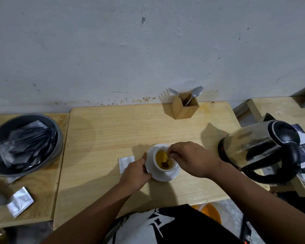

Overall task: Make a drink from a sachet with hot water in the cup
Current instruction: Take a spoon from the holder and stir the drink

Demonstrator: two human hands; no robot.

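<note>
1. A white cup (163, 160) of yellow-brown liquid stands on a white saucer (173, 175) near the front edge of the wooden worktop (113, 131).
2. The left hand (135, 173) steadies the saucer at the cup's left, thumb on the rim, fingers (145, 170) clenched on its edge.
3. The right hand (192, 158) hovers over the cup's right side, its fingers pinching a small spoon (165, 164) whose bowl dips into the liquid.
4. A torn white sachet (126, 163) lies flat just left of the cup, partly under the left hand.
5. A steel electric kettle (261, 148) with a black handle sits well to the cup's right.
6. Behind the cup, against the wall, a wooden holder (185, 106) keeps a fork and a spoon.
7. Far left of the cup, a grey bowl (25, 143) holds silver sachets.
</note>
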